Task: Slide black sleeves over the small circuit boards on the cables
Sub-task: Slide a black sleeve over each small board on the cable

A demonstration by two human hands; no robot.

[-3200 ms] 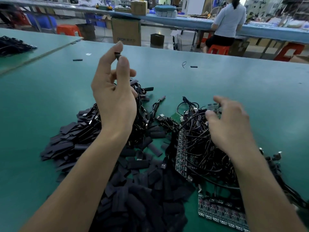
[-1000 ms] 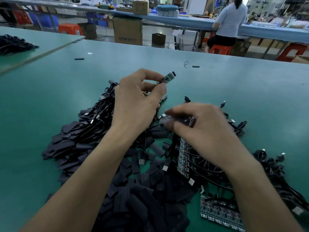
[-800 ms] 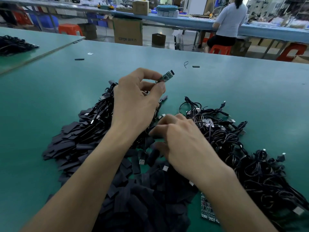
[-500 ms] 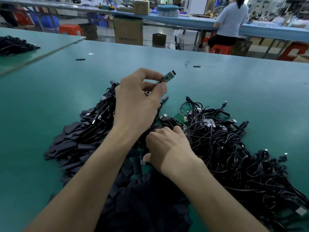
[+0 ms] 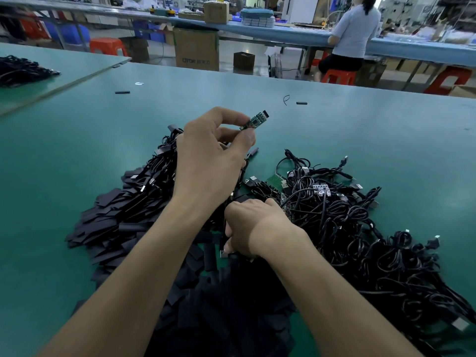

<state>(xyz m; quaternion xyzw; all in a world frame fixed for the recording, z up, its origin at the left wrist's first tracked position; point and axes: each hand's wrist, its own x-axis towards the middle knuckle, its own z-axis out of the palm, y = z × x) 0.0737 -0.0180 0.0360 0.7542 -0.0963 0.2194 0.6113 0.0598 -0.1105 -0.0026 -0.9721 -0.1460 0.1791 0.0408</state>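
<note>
Two fingers (image 5: pixel 228 116) of the left hand (image 5: pixel 208 163), the index and the thumb, pinch the near end of a small circuit board (image 5: pixel 256 119). The board juts up and to the right, clear of the tabletop (image 5: pixel 386 140). The other fingers curl loosely beneath. This hand is raised above the piles with its back to the camera, and its forearm runs in from the lower left.

The right hand (image 5: pixel 249 222) sits lower and nearer, knuckles up, with its fingers bent down into the heap of black sleeves (image 5: pixel 116 222). They are hidden under the hand, so I cannot tell whether they hold a sleeve. Its forearm comes in from the lower right, and the hand lies just beside the left wrist.

The sleeves spread from the left across the near tabletop. A tangle of black cables (image 5: pixel 360 228) lies to the right, with bare boards showing among them.
</note>
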